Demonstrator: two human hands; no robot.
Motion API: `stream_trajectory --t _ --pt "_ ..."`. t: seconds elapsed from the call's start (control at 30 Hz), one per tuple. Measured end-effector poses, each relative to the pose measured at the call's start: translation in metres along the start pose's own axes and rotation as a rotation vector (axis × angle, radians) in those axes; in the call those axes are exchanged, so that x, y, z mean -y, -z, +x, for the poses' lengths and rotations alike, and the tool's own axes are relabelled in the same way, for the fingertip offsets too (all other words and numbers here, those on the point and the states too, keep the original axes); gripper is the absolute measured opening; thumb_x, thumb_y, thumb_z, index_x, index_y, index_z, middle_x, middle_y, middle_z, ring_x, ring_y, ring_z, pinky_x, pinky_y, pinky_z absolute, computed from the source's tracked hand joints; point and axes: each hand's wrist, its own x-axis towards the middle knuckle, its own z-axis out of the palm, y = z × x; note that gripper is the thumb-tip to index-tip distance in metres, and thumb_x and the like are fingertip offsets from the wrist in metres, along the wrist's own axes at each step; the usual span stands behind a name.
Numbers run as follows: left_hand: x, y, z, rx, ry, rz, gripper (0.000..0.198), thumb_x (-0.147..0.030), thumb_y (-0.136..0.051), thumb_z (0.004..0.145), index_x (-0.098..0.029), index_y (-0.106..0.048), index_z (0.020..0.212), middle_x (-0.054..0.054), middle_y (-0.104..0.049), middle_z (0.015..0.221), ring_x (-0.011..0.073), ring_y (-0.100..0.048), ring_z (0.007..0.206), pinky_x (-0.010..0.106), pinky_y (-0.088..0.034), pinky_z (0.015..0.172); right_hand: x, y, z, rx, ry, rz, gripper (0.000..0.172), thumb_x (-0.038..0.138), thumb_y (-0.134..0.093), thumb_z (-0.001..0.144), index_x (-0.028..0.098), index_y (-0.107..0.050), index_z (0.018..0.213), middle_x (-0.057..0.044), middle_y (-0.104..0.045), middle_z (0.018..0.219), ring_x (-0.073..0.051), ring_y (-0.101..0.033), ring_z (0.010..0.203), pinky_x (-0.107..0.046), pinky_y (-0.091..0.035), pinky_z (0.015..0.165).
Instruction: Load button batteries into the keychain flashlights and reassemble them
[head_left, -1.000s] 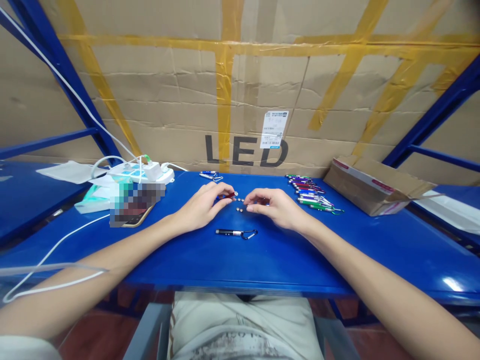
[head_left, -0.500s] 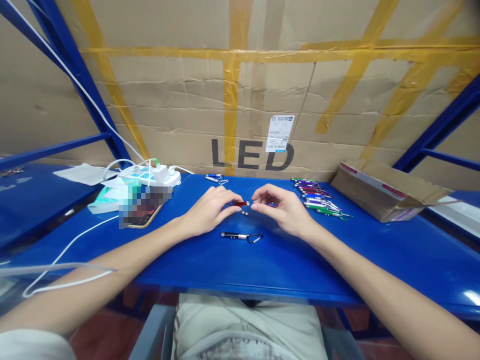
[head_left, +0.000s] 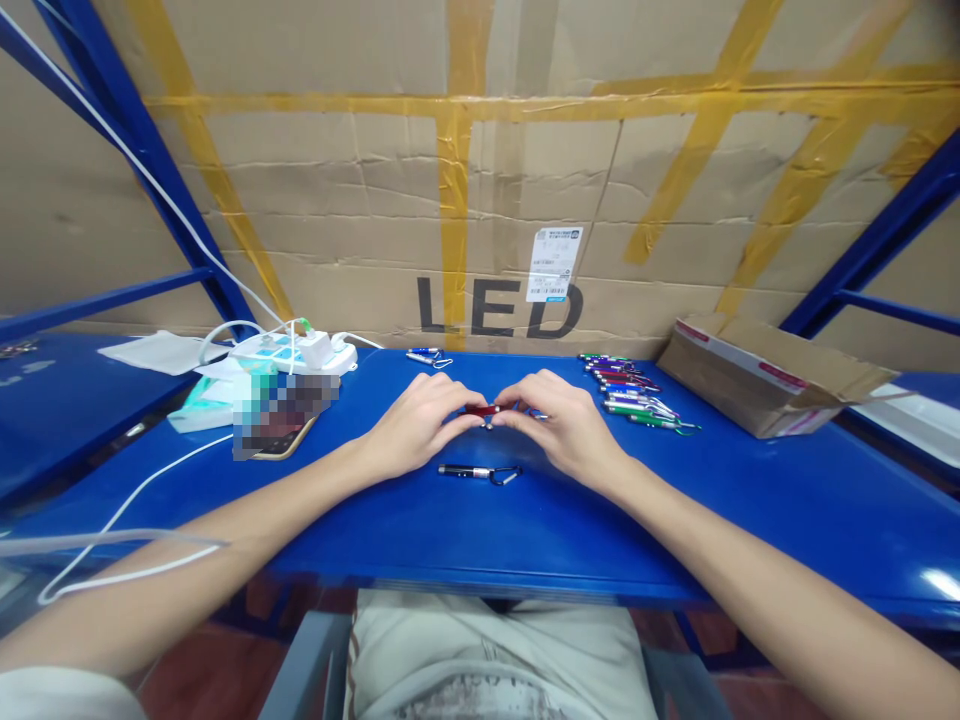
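Note:
My left hand (head_left: 416,422) pinches a small red keychain flashlight (head_left: 481,410) just above the blue table (head_left: 525,520). My right hand (head_left: 561,420) meets it from the right, fingertips pressed together at the flashlight's end; what they hold is too small to make out. A small silver button cell (head_left: 489,426) lies under the fingertips. A black keychain flashlight (head_left: 474,471) with a clip lies on the table just in front of both hands.
A row of several coloured keychain flashlights (head_left: 634,394) lies right of my hands, beside an open cardboard box (head_left: 772,374). At the left are a phone (head_left: 281,428), a white power strip (head_left: 296,351) and cables. A taped cardboard wall (head_left: 495,190) stands behind.
My right hand has moved left from a loose cell on the table to the end of the red flashlight; both hands now touch over it.

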Motion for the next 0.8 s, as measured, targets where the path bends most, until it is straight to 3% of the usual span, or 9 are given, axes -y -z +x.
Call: stream_trajectory --t 0.43,0.53,0.67,0.8 --pt "0.0013 0.0009 0.0003 -0.068 -0.051 -0.039 0.026 -0.037 -0.055 0.114 -0.024 -0.072 0.128 0.006 -0.080 0.124 0.0235 -0.070 0.111 0.040 -0.046 0.102 -0.0002 0.0013 0.0010 0.022 0.141 -0.145 0.028 0.048 -0.058 0.111 0.023 -0.071 0.117 -0.010 -0.077 0.107 -0.027 -0.062 0.097 -0.042 -0.048 0.091" --pt "0.0024 0.0015 0.0007 -0.076 -0.037 -0.078 0.025 -0.037 -0.056 0.114 -0.025 -0.073 0.128 0.005 -0.081 0.123 0.0230 -0.071 0.111 0.040 -0.048 0.104 0.0005 0.0049 0.0024 -0.022 0.091 -0.129 0.028 0.050 -0.061 0.109 0.025 -0.070 0.117 -0.009 -0.077 0.107 -0.028 -0.064 0.098 -0.043 -0.047 0.091" --pt "0.0026 0.0017 0.0006 -0.089 -0.038 -0.106 0.025 -0.036 -0.056 0.114 -0.025 -0.072 0.129 0.006 -0.081 0.126 0.0228 -0.072 0.116 0.040 -0.049 0.107 0.0003 0.0068 0.0036 -0.120 0.020 -0.128 0.022 0.040 -0.055 0.113 0.025 -0.069 0.109 -0.009 -0.075 0.101 -0.028 -0.063 0.094 -0.042 -0.047 0.087" --pt "0.0022 0.0011 0.0002 -0.093 -0.030 -0.110 0.026 -0.036 -0.054 0.114 -0.026 -0.072 0.131 0.006 -0.080 0.130 0.0232 -0.072 0.120 0.042 -0.049 0.110 -0.0041 0.0028 0.0034 -0.031 0.015 -0.149 0.019 0.031 -0.050 0.114 0.024 -0.068 0.112 -0.010 -0.075 0.110 -0.027 -0.061 0.097 -0.042 -0.046 0.090"
